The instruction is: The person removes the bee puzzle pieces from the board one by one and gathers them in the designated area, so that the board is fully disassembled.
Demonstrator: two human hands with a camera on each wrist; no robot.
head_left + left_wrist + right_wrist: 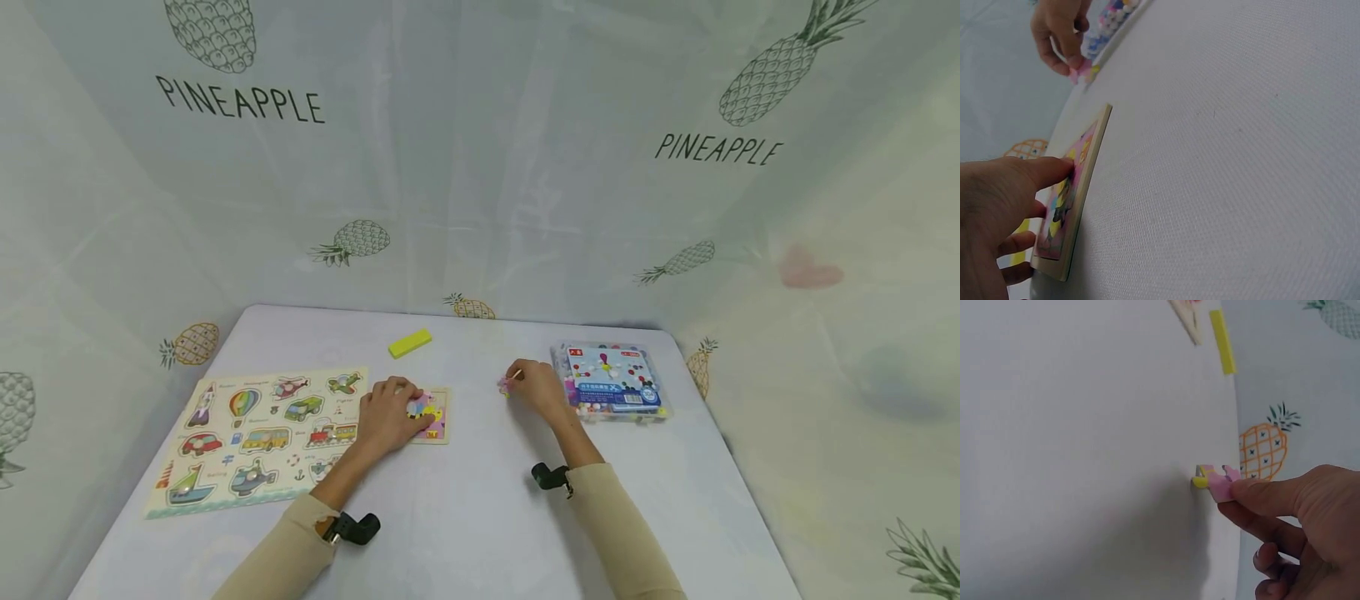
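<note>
A small wooden puzzle board [448, 417] with a pink and yellow picture lies at the middle left. The left hand [388, 418] rests on it, thumb on the picture in the left wrist view, the other fingers spread at its far edge. To the right, the right hand [537, 388] pinches a pink and yellow puzzle piece [1219, 484] between thumb and forefinger. That piece is just above or touching the table; which of these cannot be told.
A large vehicle puzzle board [232, 442] lies at the left. A yellow block [410, 343] is behind the small board. At the right stands a clear box [615, 379] of coloured beads with a blue label. A pineapple-print curtain hangs behind the table.
</note>
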